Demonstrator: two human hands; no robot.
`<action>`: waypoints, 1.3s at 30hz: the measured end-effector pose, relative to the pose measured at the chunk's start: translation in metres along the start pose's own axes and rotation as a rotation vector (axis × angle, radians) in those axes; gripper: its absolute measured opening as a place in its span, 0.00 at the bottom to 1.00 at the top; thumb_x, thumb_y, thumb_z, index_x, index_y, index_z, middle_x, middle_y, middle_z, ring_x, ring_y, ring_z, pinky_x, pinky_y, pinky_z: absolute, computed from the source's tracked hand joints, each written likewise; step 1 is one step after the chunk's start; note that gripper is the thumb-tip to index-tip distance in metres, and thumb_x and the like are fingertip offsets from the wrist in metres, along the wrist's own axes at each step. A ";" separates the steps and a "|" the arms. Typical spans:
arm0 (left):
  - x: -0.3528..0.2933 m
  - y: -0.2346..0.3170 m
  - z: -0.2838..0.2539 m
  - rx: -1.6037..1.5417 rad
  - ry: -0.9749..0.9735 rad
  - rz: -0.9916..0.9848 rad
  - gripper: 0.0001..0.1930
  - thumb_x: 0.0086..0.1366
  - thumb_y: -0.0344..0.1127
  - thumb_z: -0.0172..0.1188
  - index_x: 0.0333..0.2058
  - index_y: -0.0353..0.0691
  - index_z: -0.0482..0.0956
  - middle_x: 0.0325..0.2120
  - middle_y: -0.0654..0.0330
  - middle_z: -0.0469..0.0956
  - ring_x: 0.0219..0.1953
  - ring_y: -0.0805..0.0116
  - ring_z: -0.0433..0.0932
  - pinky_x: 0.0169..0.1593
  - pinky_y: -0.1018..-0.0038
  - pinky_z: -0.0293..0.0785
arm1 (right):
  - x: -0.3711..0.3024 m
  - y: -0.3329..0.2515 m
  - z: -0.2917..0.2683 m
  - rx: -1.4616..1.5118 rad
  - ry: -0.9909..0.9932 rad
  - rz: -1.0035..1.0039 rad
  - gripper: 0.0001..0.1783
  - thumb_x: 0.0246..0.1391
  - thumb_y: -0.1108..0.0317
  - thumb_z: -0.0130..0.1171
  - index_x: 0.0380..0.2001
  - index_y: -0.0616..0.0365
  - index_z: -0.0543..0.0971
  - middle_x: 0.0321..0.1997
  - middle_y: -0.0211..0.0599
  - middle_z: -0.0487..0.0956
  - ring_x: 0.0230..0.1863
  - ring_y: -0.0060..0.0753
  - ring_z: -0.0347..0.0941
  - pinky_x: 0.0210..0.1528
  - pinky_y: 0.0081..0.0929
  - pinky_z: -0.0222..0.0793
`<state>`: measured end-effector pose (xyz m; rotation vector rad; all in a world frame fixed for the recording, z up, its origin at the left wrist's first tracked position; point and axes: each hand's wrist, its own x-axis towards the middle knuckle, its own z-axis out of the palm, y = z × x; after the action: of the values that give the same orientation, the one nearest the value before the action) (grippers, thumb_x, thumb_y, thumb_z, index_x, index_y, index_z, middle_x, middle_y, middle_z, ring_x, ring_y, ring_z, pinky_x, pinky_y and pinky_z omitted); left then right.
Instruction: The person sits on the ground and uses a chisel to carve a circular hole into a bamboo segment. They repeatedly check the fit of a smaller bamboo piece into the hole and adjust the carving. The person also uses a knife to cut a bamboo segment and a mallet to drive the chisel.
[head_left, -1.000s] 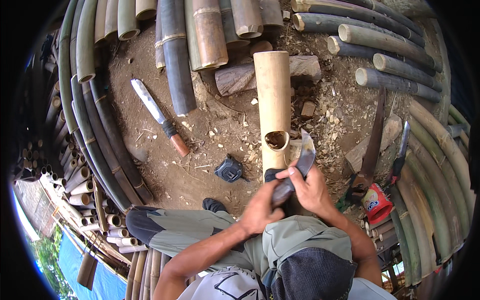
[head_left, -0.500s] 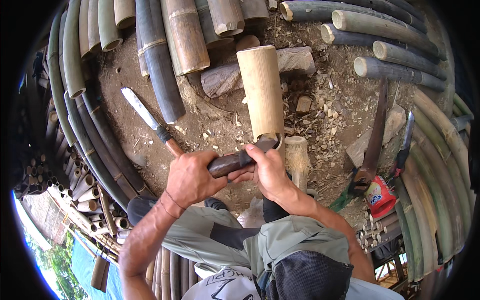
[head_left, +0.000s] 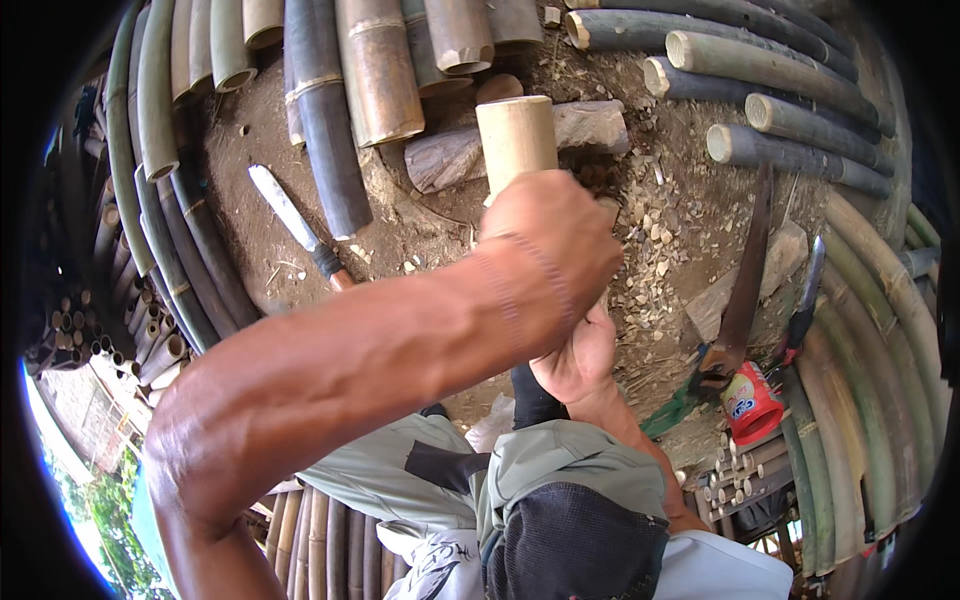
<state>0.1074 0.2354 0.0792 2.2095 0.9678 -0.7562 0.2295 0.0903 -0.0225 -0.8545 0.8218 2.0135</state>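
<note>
A pale, scraped bamboo tube [head_left: 518, 140] lies with its far end on a wooden log [head_left: 445, 160]. My left arm reaches across from the left, and my left hand [head_left: 552, 235] is closed in a fist over the tube's near part, slightly blurred. The dark wooden handle it gripped half a second ago is hidden beneath this hand. Just below, my right hand [head_left: 575, 358] has its palm partly showing; its fingers are hidden behind the left hand. The tube's near end is also covered.
A broad-bladed knife [head_left: 285, 210] lies on the dirt to the left. At right are a handsaw [head_left: 742, 290], a second knife [head_left: 810, 280] and a red container [head_left: 752, 405]. Bamboo poles [head_left: 800, 150] surround the spot. Wood chips [head_left: 655, 235] litter the ground.
My left hand has swung forward and right, from beside my right hand to over the tube. The dark wooden handle has gone out of sight beneath it. My right hand sits slightly further right.
</note>
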 end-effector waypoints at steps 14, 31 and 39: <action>-0.096 -0.021 0.156 -0.535 -0.053 -0.076 0.19 0.52 0.38 0.66 0.43 0.43 0.73 0.31 0.55 0.79 0.35 0.52 0.82 0.37 0.58 0.79 | -0.010 0.016 -0.042 -0.540 0.011 0.308 0.16 0.65 0.64 0.53 0.50 0.62 0.74 0.41 0.40 0.81 0.29 0.34 0.81 0.33 0.33 0.79; -0.090 -0.024 0.139 -0.548 -0.116 -0.042 0.16 0.51 0.34 0.64 0.39 0.39 0.73 0.31 0.51 0.81 0.32 0.48 0.82 0.37 0.58 0.78 | -0.006 0.010 -0.038 -0.534 -0.016 0.323 0.17 0.65 0.64 0.54 0.52 0.61 0.72 0.42 0.40 0.79 0.26 0.32 0.79 0.30 0.30 0.78; -0.078 0.076 0.228 -1.136 0.225 -0.313 0.25 0.49 0.34 0.65 0.47 0.38 0.71 0.33 0.46 0.80 0.37 0.44 0.81 0.41 0.55 0.78 | -0.027 0.004 -0.037 -1.175 0.295 -0.017 0.14 0.62 0.62 0.56 0.40 0.64 0.79 0.32 0.37 0.82 0.19 0.20 0.70 0.23 0.19 0.69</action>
<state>0.0641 -0.0034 0.0069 1.1591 1.4026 0.0075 0.2494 0.0489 -0.0217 -1.7921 -0.3561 2.3107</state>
